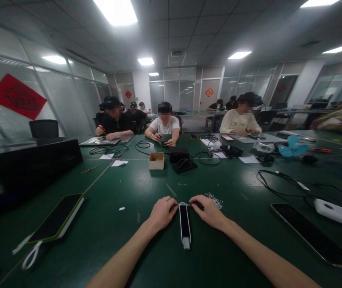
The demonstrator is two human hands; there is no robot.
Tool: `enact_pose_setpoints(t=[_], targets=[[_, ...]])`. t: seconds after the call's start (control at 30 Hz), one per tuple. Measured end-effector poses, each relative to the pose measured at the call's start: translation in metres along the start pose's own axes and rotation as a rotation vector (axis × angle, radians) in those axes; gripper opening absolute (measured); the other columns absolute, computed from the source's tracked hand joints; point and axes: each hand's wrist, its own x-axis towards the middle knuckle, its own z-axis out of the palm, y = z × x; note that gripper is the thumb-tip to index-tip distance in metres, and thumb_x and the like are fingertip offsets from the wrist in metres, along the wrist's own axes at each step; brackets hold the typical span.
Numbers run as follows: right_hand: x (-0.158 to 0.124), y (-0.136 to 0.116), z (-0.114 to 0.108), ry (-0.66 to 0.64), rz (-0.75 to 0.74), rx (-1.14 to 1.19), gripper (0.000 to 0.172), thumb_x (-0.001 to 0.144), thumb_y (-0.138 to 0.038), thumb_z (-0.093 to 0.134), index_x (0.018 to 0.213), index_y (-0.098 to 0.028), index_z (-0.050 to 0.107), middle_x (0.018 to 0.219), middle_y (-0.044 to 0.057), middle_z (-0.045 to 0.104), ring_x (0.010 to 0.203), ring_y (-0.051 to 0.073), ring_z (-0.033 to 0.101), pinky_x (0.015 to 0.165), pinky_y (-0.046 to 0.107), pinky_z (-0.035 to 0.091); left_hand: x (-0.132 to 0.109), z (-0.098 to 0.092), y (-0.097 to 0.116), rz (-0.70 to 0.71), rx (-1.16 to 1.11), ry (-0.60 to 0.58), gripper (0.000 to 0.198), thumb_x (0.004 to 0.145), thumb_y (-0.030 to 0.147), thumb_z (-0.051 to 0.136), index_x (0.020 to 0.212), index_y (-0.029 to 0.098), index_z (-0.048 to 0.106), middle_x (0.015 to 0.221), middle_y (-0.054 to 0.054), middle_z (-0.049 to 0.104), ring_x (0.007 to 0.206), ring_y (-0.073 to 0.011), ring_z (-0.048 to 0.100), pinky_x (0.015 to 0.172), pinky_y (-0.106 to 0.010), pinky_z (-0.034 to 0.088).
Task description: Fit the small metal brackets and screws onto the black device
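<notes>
A narrow black strip-like item with a white rim [184, 222] lies on the green table, its length pointing toward me. A light grey block-like piece [186, 243] is at its near end. My left hand [162, 213] is closed at the left of the far end, fingertips bent and pinching its edge. At the right of that same end, my right hand [208, 211] is also closed, thumb and fingers pinching the other side. Just beyond my right hand lies a cluster of small metallic-looking pieces [215, 200], partly hidden by it.
A phone in a green-edged case [57, 218] rests at left, another dark phone [312, 232] at right beside a white device [339, 214]. Farther off are a small open box [156, 161], a black box [179, 154], cables [282, 184] and a blue fan [292, 147]. Several people sit opposite.
</notes>
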Motion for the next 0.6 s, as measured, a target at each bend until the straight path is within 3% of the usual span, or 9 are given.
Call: enact_pose_setpoints(t=[0.6], targets=[[-0.0006, -0.0073, -0.0001, 0.036, -0.073, 0.016, 0.016, 0.082, -0.020, 0.054, 0.096, -0.018, 0.062, 0.091, 0.004, 0.063, 0.082, 0.016, 0.058, 0.073, 0.030, 0.049, 0.0020, 0.0096, -0.0058, 0.011, 0.022, 0.031, 0.015, 0.091, 0.027, 0.047, 0.091, 0.020, 0.061, 0.089, -0.003, 0.060, 0.081, -0.0166, 0.056, 0.071, -0.027, 0.041]])
